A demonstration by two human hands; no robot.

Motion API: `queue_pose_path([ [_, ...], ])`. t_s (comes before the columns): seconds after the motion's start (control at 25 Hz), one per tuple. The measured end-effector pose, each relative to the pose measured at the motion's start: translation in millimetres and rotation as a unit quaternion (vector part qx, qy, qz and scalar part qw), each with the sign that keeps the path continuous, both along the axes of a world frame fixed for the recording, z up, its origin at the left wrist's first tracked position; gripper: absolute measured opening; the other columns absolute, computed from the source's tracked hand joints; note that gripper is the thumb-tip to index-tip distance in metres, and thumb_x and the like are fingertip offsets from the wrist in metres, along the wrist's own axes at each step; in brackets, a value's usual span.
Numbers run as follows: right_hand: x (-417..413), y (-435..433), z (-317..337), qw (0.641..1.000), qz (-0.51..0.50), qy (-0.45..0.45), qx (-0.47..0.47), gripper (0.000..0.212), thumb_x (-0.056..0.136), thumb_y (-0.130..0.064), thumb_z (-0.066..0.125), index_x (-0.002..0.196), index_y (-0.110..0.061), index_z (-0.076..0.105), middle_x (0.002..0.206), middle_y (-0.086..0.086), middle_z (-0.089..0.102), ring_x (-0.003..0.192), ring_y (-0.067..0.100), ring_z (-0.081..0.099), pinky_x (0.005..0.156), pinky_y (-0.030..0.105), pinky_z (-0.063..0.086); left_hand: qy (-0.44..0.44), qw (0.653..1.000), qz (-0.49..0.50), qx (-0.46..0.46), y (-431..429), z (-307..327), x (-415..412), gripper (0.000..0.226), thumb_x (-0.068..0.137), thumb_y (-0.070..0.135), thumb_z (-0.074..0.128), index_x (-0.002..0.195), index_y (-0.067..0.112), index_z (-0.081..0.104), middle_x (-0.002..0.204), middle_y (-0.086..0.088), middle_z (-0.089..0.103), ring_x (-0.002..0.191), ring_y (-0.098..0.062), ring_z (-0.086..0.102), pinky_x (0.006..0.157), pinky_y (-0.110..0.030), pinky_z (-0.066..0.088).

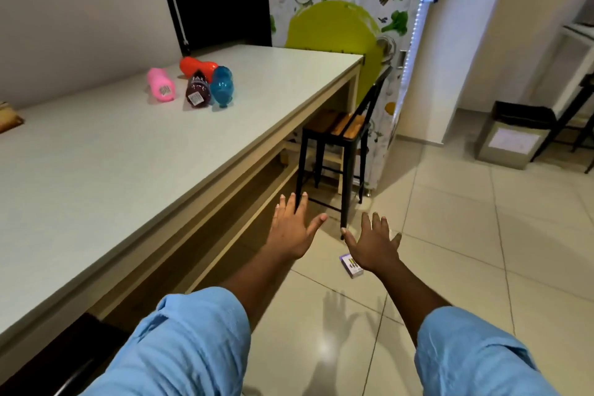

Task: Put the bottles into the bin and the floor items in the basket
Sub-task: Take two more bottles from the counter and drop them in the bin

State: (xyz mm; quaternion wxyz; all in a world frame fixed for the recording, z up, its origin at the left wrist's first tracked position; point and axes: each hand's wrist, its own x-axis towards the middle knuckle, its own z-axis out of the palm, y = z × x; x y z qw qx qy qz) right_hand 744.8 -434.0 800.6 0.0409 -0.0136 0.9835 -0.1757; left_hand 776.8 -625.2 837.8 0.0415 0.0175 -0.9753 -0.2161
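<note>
Both hands are hovering spread and empty; nothing looks sorted yet.
Left hand (294, 230) and right hand (373, 246) are reaching above a small purple box (351, 265) lying on the floor; four bottles (199, 85) are lying on the table (96, 154), the bin (514, 133) standing well apart, no basket showing.

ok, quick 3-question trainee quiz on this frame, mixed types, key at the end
1. Count: how many bottles lie on the table?
2. True or false: the left hand is holding a bottle.
3. Choose: the small purple box on the floor is partly hidden by A) the right hand, B) the stool, C) the bin.

Key
1. Four: pink bottle, red bottle, dark purple bottle, blue bottle.
2. False; both hands are open and empty, fingers spread.
3. A.
</note>
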Motion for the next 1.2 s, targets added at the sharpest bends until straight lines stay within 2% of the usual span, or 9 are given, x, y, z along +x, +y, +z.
queue_pose_path([
  [0.12,-66.4,-14.1,30.2,0.999,0.032,0.029,-0.020,0.080,0.093,-0.066,0.028,0.155,-0.017,0.014,0.163,0.011,0.009,0.150,0.028,0.003,0.117,0.061,0.008,0.031,0.999,0.038,0.011,-16.4,28.1,-46.7,0.094,0.079,0.080,0.008,0.155,0.025,0.004,0.164,-0.007,0.003,0.150,-0.028,-0.007,0.119,-0.042,0.000],
  [0.48,-246.0,-144.6,113.4,0.978,0.141,0.120,-0.097,0.080,0.094,-0.065,0.029,0.154,-0.016,0.012,0.163,0.010,0.008,0.151,0.027,0.000,0.119,0.055,0.002,0.097,0.989,0.114,-0.001,-112.4,90.4,-207.1,0.076,0.094,0.064,0.024,0.155,0.020,0.020,0.163,-0.011,0.011,0.151,-0.029,0.000,0.121,-0.045,0.008],
  [0.64,-315.5,-195.8,138.1,0.969,0.146,0.153,-0.124,0.074,0.096,-0.060,0.032,0.151,-0.011,0.023,0.156,0.014,0.027,0.147,0.030,0.019,0.120,0.049,0.015,0.121,0.984,0.131,0.010,-165.9,122.6,-278.6,0.073,0.095,0.061,0.027,0.153,0.016,0.026,0.161,-0.014,0.016,0.150,-0.032,0.006,0.122,-0.047,0.012],
  [0.72,-346.2,-222.3,149.3,0.964,0.139,0.168,-0.153,0.071,0.097,-0.056,0.036,0.147,-0.006,0.030,0.147,0.017,0.038,0.139,0.032,0.032,0.115,0.044,0.026,0.145,0.980,0.136,0.013,-197.4,139.1,-311.6,0.071,0.096,0.059,0.031,0.149,0.011,0.034,0.156,-0.020,0.028,0.147,-0.035,0.019,0.120,-0.049,0.020],
  [0.84,-378.3,-261.2,159.8,0.957,0.123,0.138,-0.223,0.068,0.096,-0.054,0.042,0.140,-0.002,0.037,0.137,0.019,0.046,0.130,0.035,0.041,0.104,0.044,0.036,0.181,0.966,0.184,0.019,-244.4,160.5,-346.5,0.060,0.098,0.051,0.039,0.125,0.000,0.054,0.129,-0.024,0.054,0.121,-0.037,0.048,0.104,-0.044,0.038],
  [0.92,-396.8,-287.8,163.9,0.953,0.132,0.112,-0.250,0.068,0.096,-0.054,0.043,0.140,-0.003,0.037,0.138,0.018,0.045,0.130,0.036,0.042,0.102,0.044,0.038,0.186,0.955,0.226,0.043,-275.9,170.8,-365.5,0.055,0.098,0.050,0.041,0.111,0.001,0.060,0.114,-0.020,0.062,0.105,-0.035,0.057,0.093,-0.043,0.046],
  [1.04,-428.1,-330.1,172.4,0.942,0.148,0.090,-0.288,0.069,0.097,-0.054,0.042,0.144,-0.005,0.032,0.146,0.016,0.044,0.133,0.033,0.044,0.103,0.041,0.040,0.190,0.938,0.286,0.051,-317.0,179.5,-392.3,0.050,0.097,0.050,0.043,0.115,0.006,0.060,0.112,-0.016,0.066,0.105,-0.037,0.060,0.088,-0.040,0.044],
  [1.12,-449.4,-355.7,179.5,0.938,0.148,0.077,-0.304,0.071,0.096,-0.055,0.043,0.147,-0.007,0.029,0.149,0.014,0.041,0.133,0.032,0.046,0.103,0.040,0.043,0.174,0.927,0.327,0.052,-335.2,185.3,-410.4,0.053,0.095,0.049,0.049,0.123,0.005,0.057,0.121,-0.018,0.064,0.111,-0.038,0.058,0.089,-0.038,0.043],
  [1.2,-474.1,-384.2,186.5,0.936,0.146,0.036,-0.318,0.075,0.094,-0.056,0.045,0.147,-0.006,0.026,0.149,0.015,0.042,0.131,0.033,0.048,0.101,0.040,0.045,0.142,0.922,0.350,0.080,-353.0,190.3,-430.2,0.047,0.093,0.049,0.053,0.109,0.006,0.060,0.119,-0.019,0.065,0.100,-0.034,0.060,0.081,-0.034,0.042],
])
